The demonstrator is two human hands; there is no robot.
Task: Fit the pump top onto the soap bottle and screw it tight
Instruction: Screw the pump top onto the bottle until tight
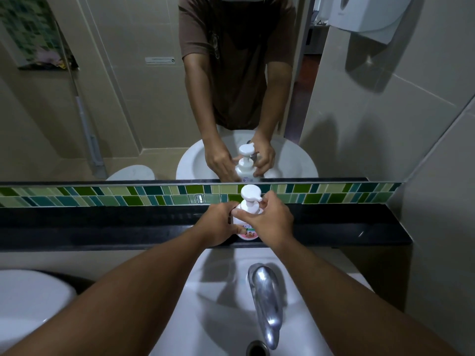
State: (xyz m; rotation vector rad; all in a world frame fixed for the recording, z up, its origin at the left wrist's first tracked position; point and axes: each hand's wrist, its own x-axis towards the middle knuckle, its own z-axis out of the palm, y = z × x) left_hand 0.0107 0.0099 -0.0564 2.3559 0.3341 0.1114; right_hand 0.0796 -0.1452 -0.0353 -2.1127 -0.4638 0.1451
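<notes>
A white soap bottle [246, 231] with a pink label stands upright on the black ledge [128, 227] behind the sink. The white pump top [250, 195] sits on the bottle's neck, its round head pointing up. My left hand [218, 223] wraps the bottle's body from the left. Fingers of my right hand [270, 218] pinch the pump's collar from the right. The bottle's lower half is mostly hidden by both hands.
A chrome tap [266, 301] rises over the white sink [218, 304] directly below my arms. A mirror [128, 98] above the green tile strip [102, 196] reflects the person and bottle. A second white basin [28, 301] lies at left, a paper dispenser [365, 14] upper right.
</notes>
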